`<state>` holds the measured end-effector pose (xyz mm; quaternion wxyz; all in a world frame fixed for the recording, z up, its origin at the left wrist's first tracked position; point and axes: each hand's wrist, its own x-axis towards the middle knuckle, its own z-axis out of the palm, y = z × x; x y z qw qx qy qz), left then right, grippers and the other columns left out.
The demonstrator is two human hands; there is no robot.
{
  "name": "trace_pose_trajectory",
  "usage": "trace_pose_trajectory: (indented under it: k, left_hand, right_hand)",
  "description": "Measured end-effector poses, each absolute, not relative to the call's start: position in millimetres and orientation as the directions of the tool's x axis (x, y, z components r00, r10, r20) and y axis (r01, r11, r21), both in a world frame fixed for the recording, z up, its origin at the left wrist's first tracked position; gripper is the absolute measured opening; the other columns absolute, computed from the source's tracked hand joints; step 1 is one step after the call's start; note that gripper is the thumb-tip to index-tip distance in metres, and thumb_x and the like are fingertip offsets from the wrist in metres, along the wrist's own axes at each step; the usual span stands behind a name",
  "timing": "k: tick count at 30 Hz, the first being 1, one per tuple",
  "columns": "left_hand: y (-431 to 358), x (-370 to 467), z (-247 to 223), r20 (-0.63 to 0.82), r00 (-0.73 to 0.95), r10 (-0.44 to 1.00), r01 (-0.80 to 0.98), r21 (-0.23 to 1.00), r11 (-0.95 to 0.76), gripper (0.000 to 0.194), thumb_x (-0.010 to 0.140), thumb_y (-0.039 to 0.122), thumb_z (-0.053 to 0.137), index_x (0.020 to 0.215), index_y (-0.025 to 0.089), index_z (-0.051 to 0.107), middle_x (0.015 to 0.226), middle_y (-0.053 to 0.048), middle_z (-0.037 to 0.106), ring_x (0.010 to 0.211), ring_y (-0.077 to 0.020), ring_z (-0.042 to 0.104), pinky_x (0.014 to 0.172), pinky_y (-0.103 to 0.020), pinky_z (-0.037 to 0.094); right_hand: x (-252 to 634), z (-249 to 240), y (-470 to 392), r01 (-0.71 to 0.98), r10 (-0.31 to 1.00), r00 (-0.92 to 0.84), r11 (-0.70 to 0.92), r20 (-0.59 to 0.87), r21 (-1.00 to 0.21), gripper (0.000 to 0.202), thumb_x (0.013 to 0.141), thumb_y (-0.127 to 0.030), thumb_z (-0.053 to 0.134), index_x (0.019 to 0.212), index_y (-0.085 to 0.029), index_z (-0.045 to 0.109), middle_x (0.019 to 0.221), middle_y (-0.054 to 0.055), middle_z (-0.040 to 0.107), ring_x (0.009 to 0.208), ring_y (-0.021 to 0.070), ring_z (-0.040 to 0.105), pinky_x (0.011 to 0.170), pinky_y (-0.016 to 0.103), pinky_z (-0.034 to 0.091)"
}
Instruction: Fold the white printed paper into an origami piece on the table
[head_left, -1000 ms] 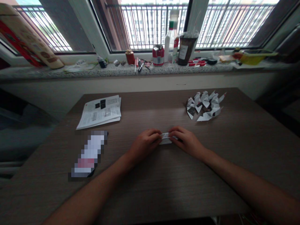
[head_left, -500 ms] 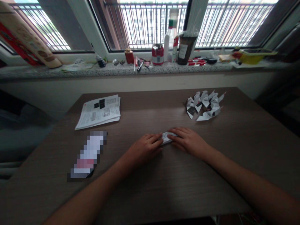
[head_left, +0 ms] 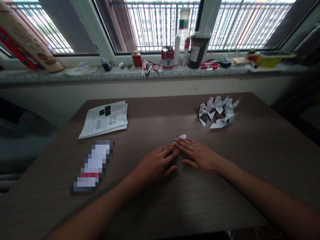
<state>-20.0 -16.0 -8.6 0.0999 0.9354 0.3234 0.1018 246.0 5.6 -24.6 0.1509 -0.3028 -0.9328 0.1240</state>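
Observation:
A small folded piece of white paper (head_left: 183, 136) lies on the table, mostly hidden under my fingers, with only its far tip showing. My right hand (head_left: 201, 154) rests flat over it, fingers stretched out together and thumb apart. From the left, my left hand (head_left: 160, 162) touches the near side of the paper with extended fingertips, its thumb held away. The fingertips of both hands meet over the paper. Beyond my right hand, several folded printed-paper pieces (head_left: 218, 106) form a ring with pointed tips.
The brown table (head_left: 155, 123) carries a stack of printed sheets (head_left: 106, 120) at the far left and a blurred-out phone-like object (head_left: 96, 163) nearer. On the windowsill (head_left: 120, 73) stand a red can (head_left: 167, 58), bottles, a dark drink cup (head_left: 198, 50) and a yellow container (head_left: 268, 61).
The paper has turned and now points away from me. My right hand has flattened over it, and both thumbs have come out to the near side.

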Motion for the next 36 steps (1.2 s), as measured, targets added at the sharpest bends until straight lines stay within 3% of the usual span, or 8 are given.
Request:
trace_pose_trajectory:
  k: [11,16,24,27,32,36]
  left_hand:
    - [-17.0,-19.5,-10.0,0.151,0.765,0.626,0.568,0.299,-0.767,0.057,0.102,0.039,0.059,0.153,0.02,0.042,0.156,-0.015,0.047,0.143,-0.0307,0.047,0.116,-0.048,0.043]
    - [-16.9,-20.1,-10.9,0.164,0.757,0.633,0.566,0.32,-0.76,0.054,0.101,0.039,0.06,0.15,0.022,0.045,0.154,-0.014,0.049,0.14,-0.031,0.05,0.113,-0.048,0.046]
    - [-17.0,-19.3,-13.1,0.119,0.76,0.639,0.592,0.28,-0.755,0.057,0.101,0.04,0.058,0.152,0.02,0.043,0.155,-0.015,0.046,0.138,-0.0333,0.049,0.114,-0.049,0.045]
    - [-18.0,-17.6,-12.9,0.106,0.754,0.648,0.606,0.267,-0.749,0.058,0.101,0.043,0.057,0.152,0.019,0.043,0.153,-0.015,0.048,0.135,-0.0336,0.05,0.112,-0.049,0.046]
    - [-19.1,-12.1,-12.7,0.131,0.734,0.666,0.616,0.285,-0.735,0.061,0.1,0.044,0.059,0.153,0.02,0.042,0.147,-0.017,0.051,0.134,-0.0345,0.049,0.111,-0.053,0.046]
    - [-16.5,-10.1,-12.1,0.164,0.727,0.666,0.591,0.343,-0.73,0.057,0.099,0.039,0.062,0.15,0.019,0.046,0.142,-0.018,0.054,0.13,-0.0334,0.051,0.108,-0.051,0.049]
  right_hand:
    - [246.2,-33.9,12.0,0.556,0.631,-0.757,0.758,0.169,-0.341,0.067,0.107,-0.04,0.048,0.165,-0.03,0.015,0.167,0.004,0.03,0.154,0.0224,0.03,0.128,0.048,0.025]
    - [249.1,-36.7,22.4,0.648,0.71,-0.681,0.699,0.181,-0.302,0.064,0.108,-0.042,0.044,0.165,-0.028,0.018,0.167,0.006,0.027,0.153,0.0241,0.03,0.127,0.05,0.026]
    - [254.4,-38.1,27.9,0.672,0.744,-0.644,0.662,0.181,-0.332,0.064,0.108,-0.042,0.041,0.165,-0.029,0.016,0.168,0.007,0.027,0.154,0.0242,0.028,0.127,0.052,0.025]
    - [255.6,-34.2,27.1,0.665,0.779,-0.595,0.616,0.199,-0.422,0.057,0.109,-0.04,0.039,0.163,-0.028,0.027,0.166,0.009,0.035,0.153,0.0252,0.032,0.125,0.055,0.029]
    - [251.4,-27.3,22.6,0.619,0.797,-0.534,0.595,0.28,-0.512,0.037,0.106,-0.033,0.049,0.14,-0.027,0.061,0.144,0.01,0.06,0.134,0.026,0.056,0.113,0.05,0.047]
    - [245.4,-29.3,17.2,0.596,0.784,-0.524,0.616,0.333,-0.515,0.031,0.101,-0.027,0.059,0.131,-0.024,0.066,0.134,0.011,0.064,0.126,0.027,0.06,0.108,0.05,0.05]
